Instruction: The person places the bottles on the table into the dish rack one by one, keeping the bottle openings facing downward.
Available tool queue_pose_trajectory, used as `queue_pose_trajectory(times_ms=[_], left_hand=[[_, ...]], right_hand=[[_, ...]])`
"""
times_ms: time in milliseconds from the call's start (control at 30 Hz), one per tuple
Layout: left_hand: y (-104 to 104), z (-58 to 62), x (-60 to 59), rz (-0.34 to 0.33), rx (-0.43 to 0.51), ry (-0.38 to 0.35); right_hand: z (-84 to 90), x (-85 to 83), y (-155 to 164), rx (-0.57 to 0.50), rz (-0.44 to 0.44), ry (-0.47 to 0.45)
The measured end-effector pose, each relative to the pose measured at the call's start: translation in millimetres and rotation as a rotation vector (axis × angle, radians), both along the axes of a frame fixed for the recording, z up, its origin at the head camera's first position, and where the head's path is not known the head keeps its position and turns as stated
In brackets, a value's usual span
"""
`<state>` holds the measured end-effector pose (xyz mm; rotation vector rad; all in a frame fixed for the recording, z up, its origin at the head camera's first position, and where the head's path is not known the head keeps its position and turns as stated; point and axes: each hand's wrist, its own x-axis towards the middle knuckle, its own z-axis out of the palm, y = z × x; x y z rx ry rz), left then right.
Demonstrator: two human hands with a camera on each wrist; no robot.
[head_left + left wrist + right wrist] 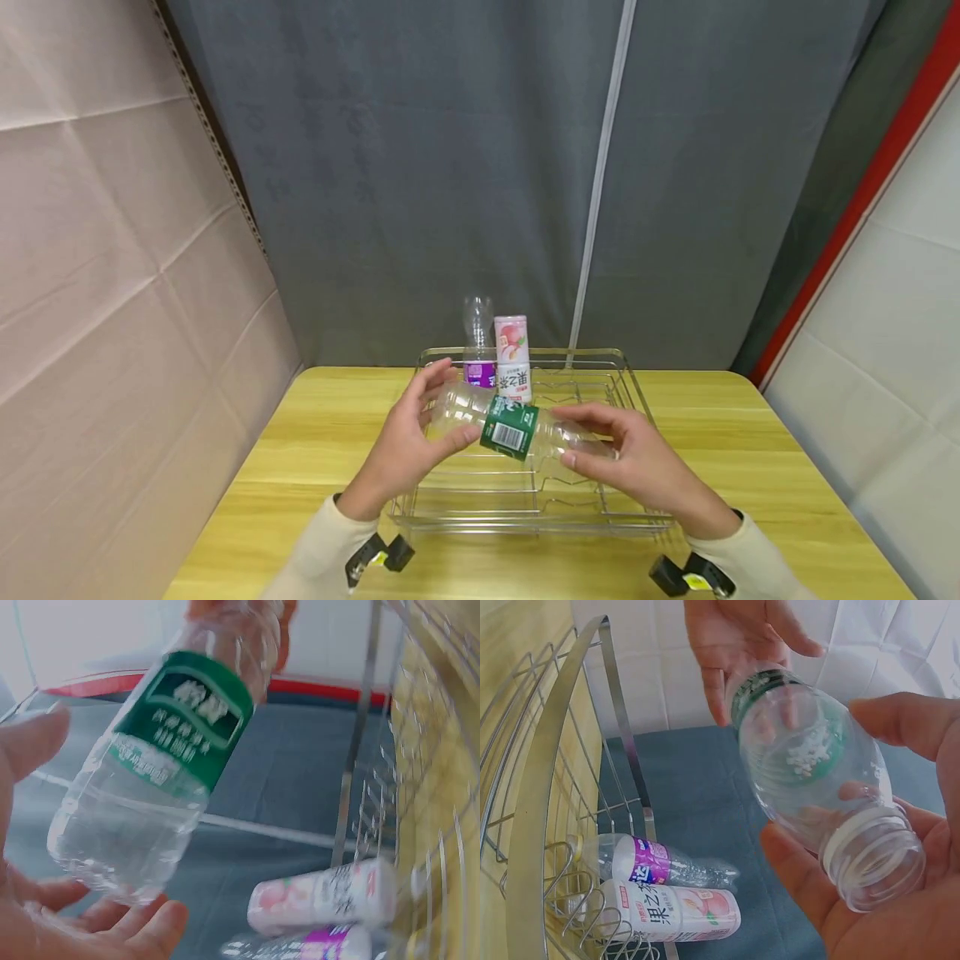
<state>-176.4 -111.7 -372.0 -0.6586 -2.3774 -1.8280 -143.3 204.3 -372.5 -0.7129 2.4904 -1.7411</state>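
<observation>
A clear plastic bottle (510, 429) with a green label lies level in the air above a wire rack (525, 525). My left hand (450, 404) cups and grips its base, thumb and fingers curled round it. My right hand (570, 433) pinches the neck end. In the right wrist view the bottle (817, 765) shows an open mouth with no cap, lying in my right palm under the thumb (900, 720). The left wrist view has the bottle (172, 750) slanting up from my left fingers (150, 922).
At the back of the rack stand a clear bottle with a purple label (478, 350) and a pink and white peach drink bottle (512, 358). The rack sits on a yellow wooden table (750, 467). A grey curtain (450, 167) hangs behind, with a cardboard wall on the left.
</observation>
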Motion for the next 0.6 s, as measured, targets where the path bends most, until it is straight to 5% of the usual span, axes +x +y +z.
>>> queue_pose_trajectory(times_ms=[333,600], left_hand=[[26.2,-16.8,7.9,-0.086,0.557,-0.301],[55.4,-23.6,16.8,-0.174,0.74,-0.4]], right_hand=[[-10.0,-2.7,-11.5,-0.179,-0.09,0.063],[-23.3,-2.0,-33.3,-0.304,-0.099,0.143]])
